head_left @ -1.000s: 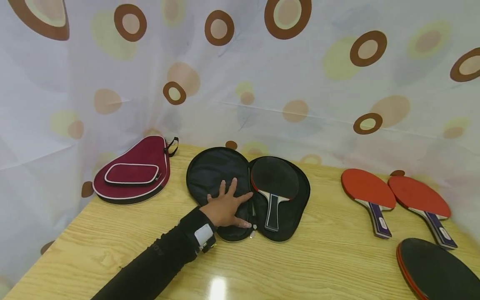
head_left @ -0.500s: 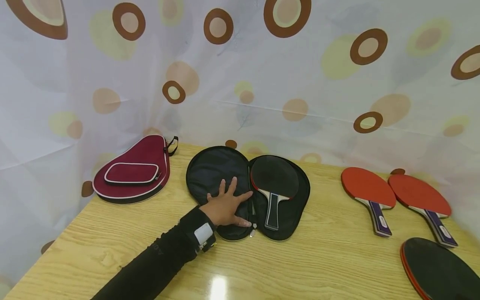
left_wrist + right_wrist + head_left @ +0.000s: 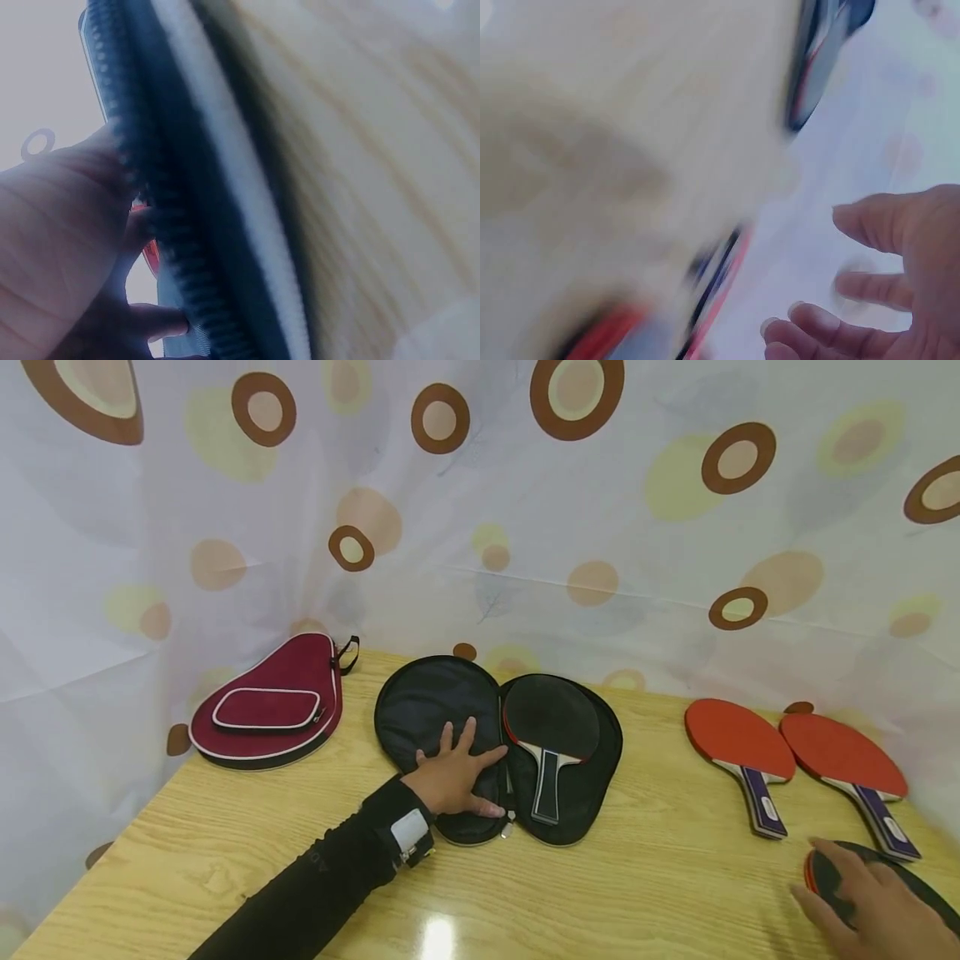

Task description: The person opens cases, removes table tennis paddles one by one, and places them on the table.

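A black zip case lies unfolded on the table, and a black-faced table tennis bat rests in its right half, handle toward me. My left hand rests with spread fingers on the case's left half. In the left wrist view, the palm shows beside the zip edge. At the lower right my right hand hovers in front of another black-faced bat, partly covering it. Its fingers are apart and hold nothing in the right wrist view, where the hand stands clear of the blurred bats.
Two red-faced bats with purple handles lie side by side at the right. A maroon bat case with a front pocket sits at the back left. A patterned curtain hangs behind the wooden table.
My right hand has come into view at the lower right, over the black-faced bat there. The left hand stays on the case.
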Demonstrator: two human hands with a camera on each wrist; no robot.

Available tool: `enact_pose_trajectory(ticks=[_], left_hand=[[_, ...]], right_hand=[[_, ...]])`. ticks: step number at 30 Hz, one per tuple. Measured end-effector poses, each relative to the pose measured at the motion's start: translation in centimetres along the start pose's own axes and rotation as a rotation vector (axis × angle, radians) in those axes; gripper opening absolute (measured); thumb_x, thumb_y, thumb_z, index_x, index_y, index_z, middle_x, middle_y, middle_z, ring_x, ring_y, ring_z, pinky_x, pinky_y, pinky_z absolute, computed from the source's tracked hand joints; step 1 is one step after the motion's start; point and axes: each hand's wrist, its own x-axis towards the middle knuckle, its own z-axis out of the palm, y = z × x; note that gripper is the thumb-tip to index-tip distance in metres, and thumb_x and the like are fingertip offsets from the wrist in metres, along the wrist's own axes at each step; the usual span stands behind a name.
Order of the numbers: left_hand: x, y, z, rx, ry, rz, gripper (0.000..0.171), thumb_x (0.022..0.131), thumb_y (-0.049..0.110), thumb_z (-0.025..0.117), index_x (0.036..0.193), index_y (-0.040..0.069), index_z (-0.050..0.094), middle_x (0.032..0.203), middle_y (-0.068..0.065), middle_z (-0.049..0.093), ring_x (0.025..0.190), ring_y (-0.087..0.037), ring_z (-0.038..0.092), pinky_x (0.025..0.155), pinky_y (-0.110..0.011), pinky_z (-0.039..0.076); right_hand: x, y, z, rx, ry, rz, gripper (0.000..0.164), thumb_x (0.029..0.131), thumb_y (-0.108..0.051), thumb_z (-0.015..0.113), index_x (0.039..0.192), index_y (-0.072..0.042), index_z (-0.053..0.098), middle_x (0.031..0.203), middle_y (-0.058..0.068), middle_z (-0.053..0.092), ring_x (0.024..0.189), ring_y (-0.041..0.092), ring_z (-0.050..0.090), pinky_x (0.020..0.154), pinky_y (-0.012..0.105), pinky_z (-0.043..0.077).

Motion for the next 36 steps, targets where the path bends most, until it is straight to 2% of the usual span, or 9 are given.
enact_pose_trajectory(ticks=[2,4,7,10,14,19,23,30,36], left_hand=[[0.0,0.0,0.2,-0.003,0.002,0.005,0.091,0.081,0.056,0.077,0.158,0.031,0.036,0.168,-0.019,0.004,0.150,-0.051,0.003,0.102,-0.078,0.029],[-0.1,0.1,0.3,-0.005,0.004,0.008,0.091,0.081,0.056,0.077,0.158,0.031,0.036,0.168,-0.019,0.004,0.150,-0.051,0.004,0.102,-0.078,0.029],[-0.1,0.2,0.6,-0.009,0.004,0.009,0.091,0.080,0.056,0.078,0.158,0.031,0.037,0.168,-0.019,0.005,0.150,-0.050,0.004,0.102,-0.078,0.029],[-0.2,0.5,0.7,-0.012,-0.001,0.005,0.091,0.080,0.056,0.078,0.157,0.031,0.037,0.168,-0.018,0.005,0.151,-0.049,0.004,0.103,-0.077,0.029],[-0.2,0.9,0.9,0.000,-0.002,0.004,0.091,0.080,0.057,0.077,0.157,0.032,0.037,0.168,-0.017,0.006,0.151,-0.049,0.006,0.103,-0.077,0.030],[-0.1,1.3,1.0,0.017,-0.001,0.005,0.090,0.080,0.058,0.077,0.157,0.032,0.037,0.168,-0.017,0.007,0.151,-0.049,0.007,0.102,-0.076,0.031],[0.0,1.4,1.1,0.020,0.000,0.006,0.090,0.080,0.058,0.077,0.157,0.032,0.037,0.168,-0.017,0.006,0.151,-0.049,0.006,0.102,-0.076,0.031],[-0.2,1.3,1.0,-0.004,-0.017,-0.001,0.089,0.081,0.056,0.077,0.157,0.032,0.038,0.168,-0.017,0.005,0.151,-0.049,0.004,0.102,-0.077,0.029],[-0.5,1.0,1.1,-0.025,-0.005,0.010,0.089,0.081,0.054,0.078,0.157,0.030,0.039,0.168,-0.019,0.006,0.150,-0.050,0.005,0.102,-0.078,0.029]], right_hand=[[1.6,-4.3,-1.3,0.015,-0.106,-0.082,0.067,0.099,-0.036,0.064,0.138,0.012,0.040,0.083,0.013,0.057,0.064,0.021,0.053,0.053,0.039,0.045],[2.9,-8.5,-1.7,0.085,-0.179,-0.089,0.071,0.098,-0.035,0.066,0.144,0.010,0.037,0.088,0.010,0.059,0.067,0.017,0.054,0.057,0.038,0.046],[4.6,-13.5,-0.7,0.185,-0.180,-0.154,0.074,0.097,-0.035,0.068,0.149,0.006,0.034,0.094,0.012,0.063,0.073,0.020,0.059,0.061,0.039,0.050],[5.9,-17.6,0.9,0.246,-0.169,-0.198,0.075,0.096,-0.033,0.069,0.148,0.008,0.034,0.109,0.022,0.067,0.091,0.032,0.067,0.072,0.048,0.055],[7.6,-21.1,3.2,0.280,-0.184,-0.183,0.074,0.097,-0.029,0.068,0.147,0.014,0.033,0.116,0.032,0.066,0.097,0.040,0.069,0.076,0.051,0.057],[9.4,-22.6,5.4,0.261,-0.191,-0.132,0.071,0.097,-0.024,0.068,0.144,0.018,0.034,0.104,0.033,0.067,0.083,0.042,0.071,0.066,0.049,0.057],[10.2,-22.7,6.0,0.272,-0.200,-0.106,0.065,0.097,-0.016,0.064,0.143,0.017,0.034,0.084,0.023,0.067,0.065,0.032,0.068,0.053,0.039,0.051],[9.9,-22.2,5.7,0.335,-0.164,-0.081,0.066,0.093,-0.015,0.066,0.143,0.017,0.038,0.067,0.013,0.062,0.053,0.020,0.061,0.048,0.032,0.045],[8.9,-20.5,4.3,0.390,-0.109,-0.123,0.063,0.093,-0.014,0.064,0.145,0.012,0.039,0.051,0.001,0.045,0.039,0.013,0.042,0.043,0.028,0.031]])
